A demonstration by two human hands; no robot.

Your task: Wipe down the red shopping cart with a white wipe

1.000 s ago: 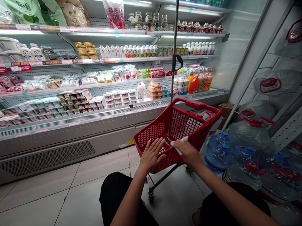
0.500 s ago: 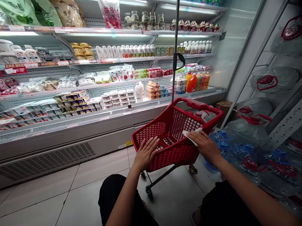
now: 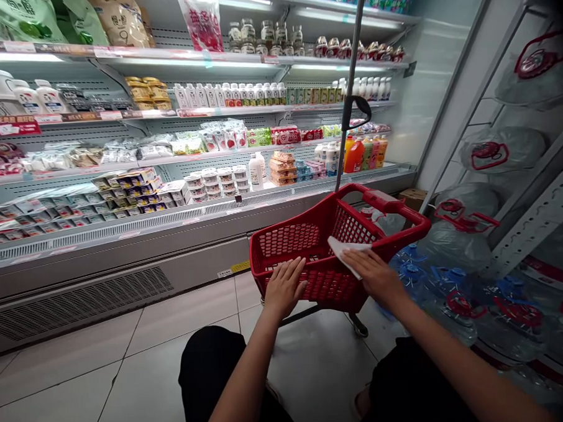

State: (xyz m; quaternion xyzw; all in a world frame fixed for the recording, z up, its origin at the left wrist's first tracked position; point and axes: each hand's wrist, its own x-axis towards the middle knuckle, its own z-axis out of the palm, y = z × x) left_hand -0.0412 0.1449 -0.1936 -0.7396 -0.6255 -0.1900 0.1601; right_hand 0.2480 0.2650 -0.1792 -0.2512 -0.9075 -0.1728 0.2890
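Note:
A small red shopping cart (image 3: 331, 289) with latticed basket sides and a tall grey pole (image 3: 351, 90) stands in front of me. My left hand (image 3: 287, 288) rests on the near rim of the basket, its fingers stretched out and nothing held in them. Farther right on that same rim, my right hand (image 3: 375, 275) presses a folded white cloth (image 3: 342, 250) against the plastic. One pointed corner of the cloth sticks out over the inside of the basket. The palm side of each hand is hidden.
A refrigerated display case (image 3: 171, 241) with shelves of yogurt and drinks runs behind the cart. Large water bottles (image 3: 458, 303) with blue caps stand close on the right, beside a metal rack (image 3: 519, 207). My knees (image 3: 211, 369) are below the cart on the tiled floor.
The cart has turned and shifted a little to the right, its pole now leaning farther right. My right hand and the cloth have slid left along the rim. My left hand has moved slightly right.

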